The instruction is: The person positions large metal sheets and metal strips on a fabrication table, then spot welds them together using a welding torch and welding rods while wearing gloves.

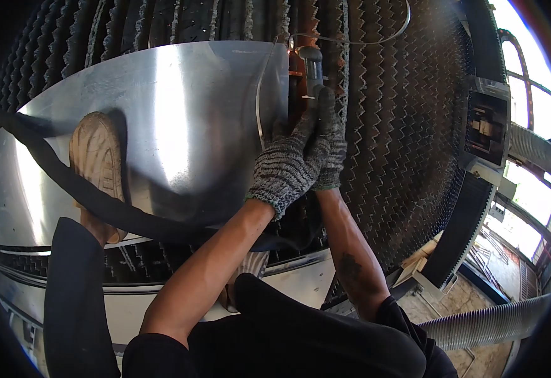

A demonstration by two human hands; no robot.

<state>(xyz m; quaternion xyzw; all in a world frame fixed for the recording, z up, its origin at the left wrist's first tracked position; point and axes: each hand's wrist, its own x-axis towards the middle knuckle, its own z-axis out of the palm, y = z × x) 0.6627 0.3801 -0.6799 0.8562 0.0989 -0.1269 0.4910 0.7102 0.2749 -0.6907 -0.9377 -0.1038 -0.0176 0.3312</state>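
Observation:
Both my hands wear grey and black knitted gloves and press close together at the right edge of a shiny metal sheet (219,113). My right hand (330,142) is closed round the handle of a torch (312,63), whose head points away from me, with an orange glow beside it. Against it lies my left hand (288,165), fingers closed along the same torch; the gloves hide most of the grip. A thin bent metal strip (258,104) curls up beside the left glove. From the left a thick black hose (86,189) runs across the sheet towards my hands.
Rows of jagged, slag-crusted metal slats (401,132) surround the sheet. My shod foot (96,157) stands on the sheet. A thin wire (376,42) loops over the slats at the top. On the right are the toothed bed frame (455,233) and a ribbed duct (489,322).

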